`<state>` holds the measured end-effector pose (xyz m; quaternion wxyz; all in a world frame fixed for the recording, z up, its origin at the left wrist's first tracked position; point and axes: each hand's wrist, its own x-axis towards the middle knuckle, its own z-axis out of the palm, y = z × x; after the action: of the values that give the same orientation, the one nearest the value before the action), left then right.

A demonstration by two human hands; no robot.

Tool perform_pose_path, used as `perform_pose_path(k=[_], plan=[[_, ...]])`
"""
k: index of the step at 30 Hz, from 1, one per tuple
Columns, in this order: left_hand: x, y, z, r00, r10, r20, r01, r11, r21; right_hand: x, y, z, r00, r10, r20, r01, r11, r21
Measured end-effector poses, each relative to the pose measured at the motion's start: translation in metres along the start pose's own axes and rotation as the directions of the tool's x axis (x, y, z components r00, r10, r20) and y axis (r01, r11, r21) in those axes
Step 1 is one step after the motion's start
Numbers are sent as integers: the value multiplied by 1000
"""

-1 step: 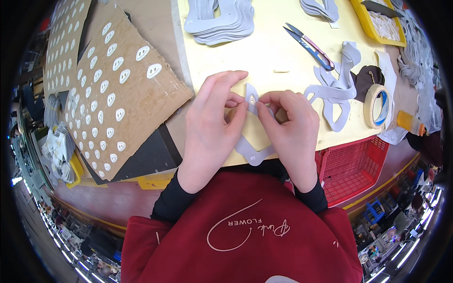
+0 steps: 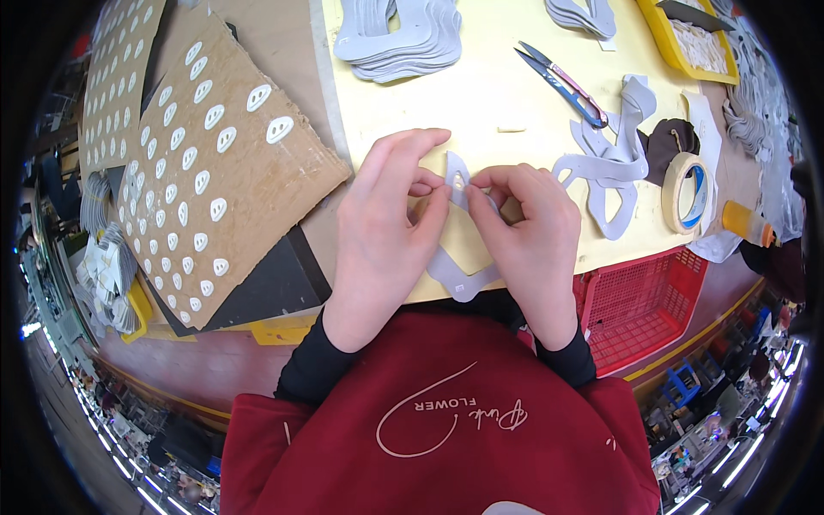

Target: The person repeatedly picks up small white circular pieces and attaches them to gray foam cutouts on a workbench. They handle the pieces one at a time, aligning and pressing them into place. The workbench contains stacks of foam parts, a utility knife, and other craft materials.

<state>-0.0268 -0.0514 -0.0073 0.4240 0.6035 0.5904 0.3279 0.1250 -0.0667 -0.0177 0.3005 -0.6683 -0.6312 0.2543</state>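
Observation:
A grey cut piece [image 2: 462,283] of shoe-upper shape lies on the yellow tabletop in front of me, partly hidden under my hands. On its narrow far tip sits a small pale oval patch with holes [image 2: 459,181]. My left hand [image 2: 378,223] pinches the left edge of this tip between thumb and fingertips, its index finger stretched out above. From the other side my right hand [image 2: 534,215] grips the right edge, thumb and index finger close beside the patch. The fingers cover part of the tip.
A brown board [image 2: 232,172] bearing rows of white oval patches lies left. Grey pieces are stacked [image 2: 399,39] at the back. Thread snips [image 2: 562,84], loose grey pieces [image 2: 614,163] and a tape roll [image 2: 684,193] lie right. A red basket [image 2: 644,300] stands below the table edge.

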Motion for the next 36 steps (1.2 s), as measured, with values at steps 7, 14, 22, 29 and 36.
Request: perform_pose_path(k=[7, 14, 22, 29, 36], plan=[[3, -3, 2, 1000, 15, -13, -15, 1000, 18, 4, 2, 2, 1000, -7, -7, 7, 1000, 1], [3, -4, 4, 999, 38, -33, -37, 999, 34, 3, 4, 3, 997, -69, -17, 69, 997, -28], [3, -3, 6, 997, 41, -61, -38, 998, 49, 4, 11, 2, 987, -161, -15, 161, 987, -25], [3, -4, 6, 997, 51, -56, -50, 998, 28, 6, -1, 2, 999, -40, 18, 41, 996, -83], [5, -6, 5, 999, 35, -30, -36, 999, -41, 9, -7, 1, 996, 60, 59, -51, 988, -144]])
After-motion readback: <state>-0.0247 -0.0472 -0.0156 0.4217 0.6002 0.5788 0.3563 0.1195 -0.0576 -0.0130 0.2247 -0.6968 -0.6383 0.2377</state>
